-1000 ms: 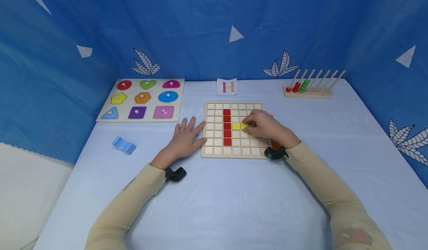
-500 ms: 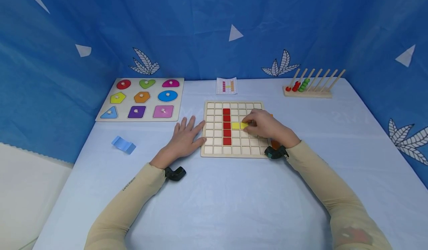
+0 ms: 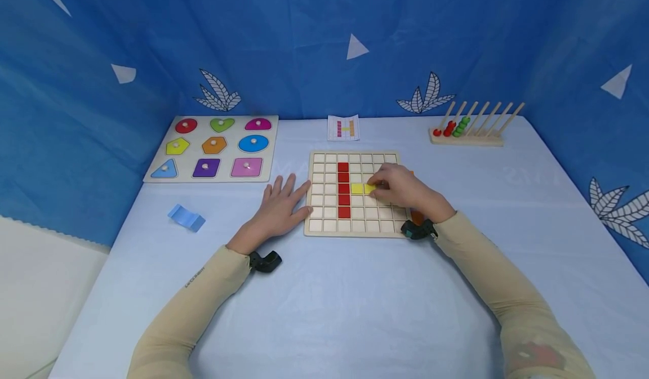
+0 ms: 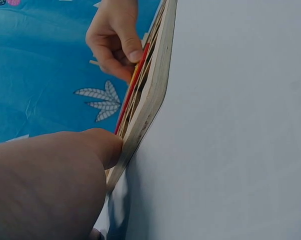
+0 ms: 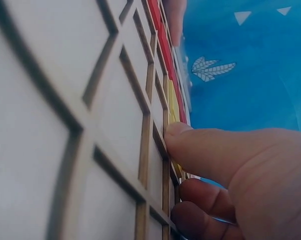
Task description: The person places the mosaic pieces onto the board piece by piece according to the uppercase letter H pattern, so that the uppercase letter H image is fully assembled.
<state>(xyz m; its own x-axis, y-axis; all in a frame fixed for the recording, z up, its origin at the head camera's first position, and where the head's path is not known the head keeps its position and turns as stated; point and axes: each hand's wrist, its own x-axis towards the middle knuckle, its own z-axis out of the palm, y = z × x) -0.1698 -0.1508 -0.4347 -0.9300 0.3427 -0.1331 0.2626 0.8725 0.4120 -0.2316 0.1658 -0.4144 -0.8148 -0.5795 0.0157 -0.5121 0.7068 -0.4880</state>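
little change: right hand [image 3: 398, 186] still pinches second yellow tile [image 3: 369, 188], placement seemingly unfinished; left hand [image 3: 276, 213] spread, touching grid board [image 3: 318, 201].

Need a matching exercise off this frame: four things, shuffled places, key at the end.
1. Red square tiles
2. Small white printed card
3. Wooden peg rack with red and green beads
4. Right hand

A. Directly behind the square wooden grid board
B. Fingers on a yellow square tile
C. In one column on the board
D. Near the table's back right corner

Pairs: 1-C, 2-A, 3-D, 4-B
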